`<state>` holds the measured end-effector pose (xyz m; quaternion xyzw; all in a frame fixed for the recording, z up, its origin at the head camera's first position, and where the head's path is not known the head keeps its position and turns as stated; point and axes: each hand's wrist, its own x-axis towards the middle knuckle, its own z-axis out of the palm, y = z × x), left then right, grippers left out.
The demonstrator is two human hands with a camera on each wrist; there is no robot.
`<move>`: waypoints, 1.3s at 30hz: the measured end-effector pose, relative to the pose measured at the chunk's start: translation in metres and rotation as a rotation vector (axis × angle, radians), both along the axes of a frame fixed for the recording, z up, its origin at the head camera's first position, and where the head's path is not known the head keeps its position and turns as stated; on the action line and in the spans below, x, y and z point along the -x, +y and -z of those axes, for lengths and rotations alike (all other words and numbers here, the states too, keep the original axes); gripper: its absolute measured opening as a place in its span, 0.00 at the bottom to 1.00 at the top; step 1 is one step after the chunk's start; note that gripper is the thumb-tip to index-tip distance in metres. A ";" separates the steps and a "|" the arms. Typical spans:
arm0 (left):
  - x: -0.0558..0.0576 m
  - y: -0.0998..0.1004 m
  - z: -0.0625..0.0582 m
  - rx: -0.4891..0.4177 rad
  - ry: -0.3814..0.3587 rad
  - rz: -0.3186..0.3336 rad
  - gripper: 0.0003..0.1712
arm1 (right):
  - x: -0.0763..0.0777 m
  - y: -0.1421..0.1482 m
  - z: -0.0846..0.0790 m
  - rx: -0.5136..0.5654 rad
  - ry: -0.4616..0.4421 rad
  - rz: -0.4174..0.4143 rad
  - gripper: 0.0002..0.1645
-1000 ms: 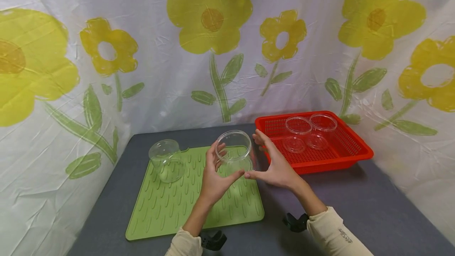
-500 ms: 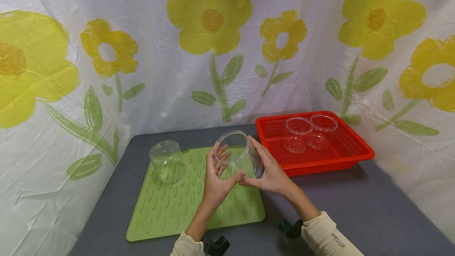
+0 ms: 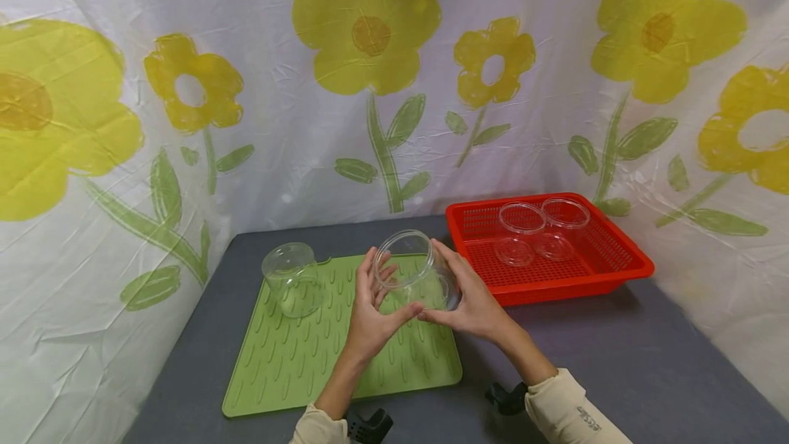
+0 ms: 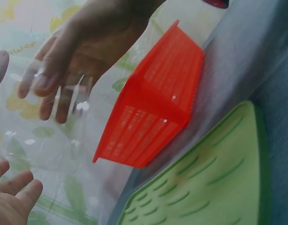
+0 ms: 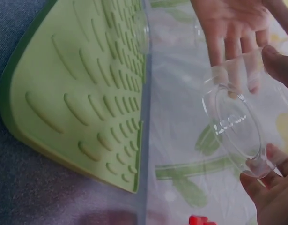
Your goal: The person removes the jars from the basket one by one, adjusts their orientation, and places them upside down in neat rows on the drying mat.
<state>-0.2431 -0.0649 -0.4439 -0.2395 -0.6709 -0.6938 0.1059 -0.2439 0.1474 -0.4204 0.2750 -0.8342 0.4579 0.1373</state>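
Over the green mat (image 3: 296, 368), both hands hold a clear plastic jar (image 3: 425, 286), tilted with its round mouth toward the upper left. My left hand (image 3: 374, 321) cups its left side; several of its fingers show through the clear wall. My right hand (image 3: 473, 307) grips the right side near the base. Both thumbs meet along the near side. In the right wrist view the jar's round base (image 5: 237, 122) faces the camera, with right-hand fingers (image 5: 270, 183) at its lower edge. A second clear jar (image 3: 292, 279) leans tilted at the mat's back left.
A red perforated basket (image 3: 616, 259) stands at the back right, with two clear jars (image 3: 520, 225) side by side in it. The grey table (image 3: 616, 355) lies under everything. A flower-printed curtain (image 3: 265, 122) hangs behind.
My right hand has closed in from beside the jar and now grips it. The jar has tipped so its mouth leans left; over the last half second it has hardly moved.
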 end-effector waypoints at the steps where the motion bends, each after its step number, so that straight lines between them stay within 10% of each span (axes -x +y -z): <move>1: 0.000 -0.002 -0.001 0.018 0.009 -0.005 0.65 | 0.000 0.000 0.000 0.002 -0.001 -0.003 0.69; 19: 0.001 -0.029 -0.051 0.683 0.084 -0.018 0.62 | -0.006 0.000 0.007 -0.236 0.151 -0.016 0.69; 39: 0.002 -0.038 -0.042 0.595 0.142 -0.029 0.50 | -0.009 0.000 0.003 -0.221 0.135 -0.019 0.77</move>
